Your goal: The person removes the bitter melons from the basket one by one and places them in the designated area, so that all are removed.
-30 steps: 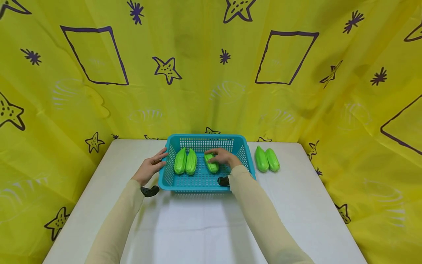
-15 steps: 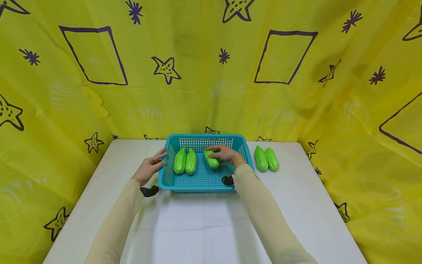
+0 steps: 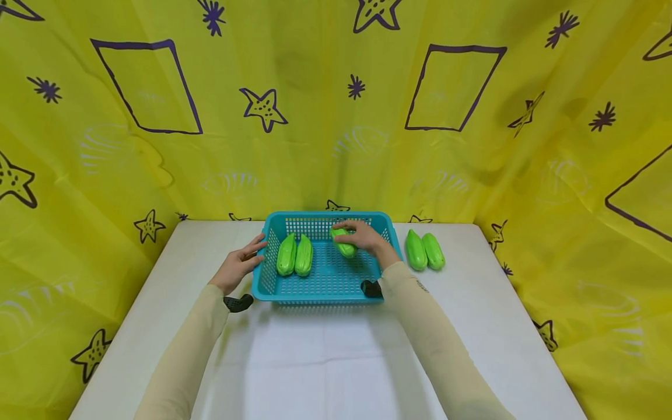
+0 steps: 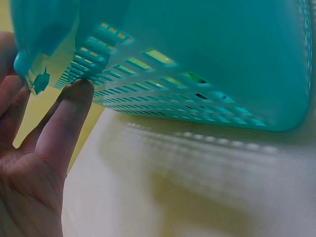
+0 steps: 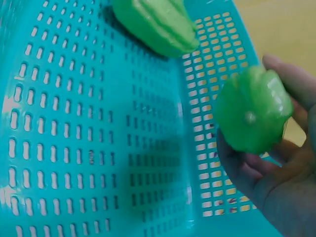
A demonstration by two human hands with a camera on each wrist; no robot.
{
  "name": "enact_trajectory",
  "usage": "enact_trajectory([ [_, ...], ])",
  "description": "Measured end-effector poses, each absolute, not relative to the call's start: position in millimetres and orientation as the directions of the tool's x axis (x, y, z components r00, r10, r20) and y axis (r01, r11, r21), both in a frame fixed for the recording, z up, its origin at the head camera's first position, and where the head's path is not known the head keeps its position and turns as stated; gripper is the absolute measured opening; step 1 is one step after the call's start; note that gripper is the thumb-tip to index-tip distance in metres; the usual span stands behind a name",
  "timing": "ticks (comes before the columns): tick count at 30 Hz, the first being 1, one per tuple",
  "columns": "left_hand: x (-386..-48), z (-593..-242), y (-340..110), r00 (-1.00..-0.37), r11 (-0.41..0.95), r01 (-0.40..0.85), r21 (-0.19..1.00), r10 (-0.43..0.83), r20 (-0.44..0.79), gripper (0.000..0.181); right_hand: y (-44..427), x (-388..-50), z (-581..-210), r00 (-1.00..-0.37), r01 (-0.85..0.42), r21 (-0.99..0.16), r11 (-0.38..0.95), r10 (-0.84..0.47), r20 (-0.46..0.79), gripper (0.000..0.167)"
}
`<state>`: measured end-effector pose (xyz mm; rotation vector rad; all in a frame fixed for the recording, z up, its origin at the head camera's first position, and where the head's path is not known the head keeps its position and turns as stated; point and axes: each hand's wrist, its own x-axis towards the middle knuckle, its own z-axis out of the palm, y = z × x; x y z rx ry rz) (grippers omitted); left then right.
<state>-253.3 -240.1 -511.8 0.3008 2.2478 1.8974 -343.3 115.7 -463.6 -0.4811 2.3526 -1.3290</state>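
Green vegetable [image 5: 254, 113] is held by the right hand [image 3: 367, 238] over the blue basket [image 3: 325, 300]. The basket's side is touched by the left hand [image 3: 234, 270], fingers spread. If gripped loosely, the vegetable could be dropped.

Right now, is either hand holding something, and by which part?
The right hand grips a ridged green vegetable around its sides; the left hand touches the teal basket.

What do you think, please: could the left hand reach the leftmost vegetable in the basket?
Probably yes: the left hand is at the basket, with only its side wall to clear; nothing covers the leftmost vegetable just inside.
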Motion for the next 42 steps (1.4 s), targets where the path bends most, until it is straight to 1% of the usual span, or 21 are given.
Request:
enact_trajectory([
  [5, -253, -512, -240, -0.961, 0.166, 0.031, 0.986, 0.275, -0.016, 0.057, 124, -336, -450, -0.900, -0.138, -0.844, 0.518, -0.422, -0.112, 0.045],
  [15, -254, -512, -241, -0.960, 0.165, 0.052, 0.985, 0.279, 0.004, 0.056, 151, -318, -427, -0.953, -0.105, -0.881, 0.462, -0.299, -0.043, 0.045],
  [18, -255, -513, -240, -0.960, 0.177, 0.051, 0.983, 0.281, 0.000, 0.055, 164, -315, -424, -0.973, -0.087, -0.893, 0.441, -0.231, -0.019, 0.047],
  [20, -255, -514, -240, -0.962, 0.179, 0.041, 0.983, 0.274, -0.010, 0.054, 173, -314, -422, -0.984, -0.063, -0.908, 0.414, -0.175, -0.011, 0.050],
  [22, -256, -515, -240, -0.963, 0.178, 0.032, 0.983, 0.270, -0.017, 0.053, 182, -314, -420, -0.991, -0.029, -0.938, 0.346, -0.135, -0.019, 0.052],
  [27, -256, -514, -240, -0.966, 0.172, 0.022, 0.985, 0.259, -0.024, 0.052, 209, -315, -414, -0.998, 0.021, -0.970, 0.241, -0.058, -0.036, 0.055],
  [32, -255, -512, -239, -0.962, 0.185, 0.041, 0.982, 0.273, -0.011, 0.054, 244, -317, -417, -1.000, 0.020, -0.951, 0.308, 0.008, -0.019, 0.058],
  [35, -253, -511, -238, -0.959, 0.183, 0.046, 0.982, 0.283, -0.008, 0.055, 268, -318, -422, -1.000, 0.011, -0.942, 0.334, 0.023, -0.004, 0.061],
  [39, -252, -510, -238, -0.964, 0.190, 0.030, 0.981, 0.267, -0.023, 0.055, 299, -321, -432, -1.000, 0.004, -0.936, 0.353, 0.020, 0.004, 0.064],
  [42, -253, -510, -239, -0.964, 0.202, 0.034, 0.979, 0.265, -0.021, 0.055, 320, -321, -441, -0.999, 0.018, -0.915, 0.403, 0.032, -0.005, 0.065],
])
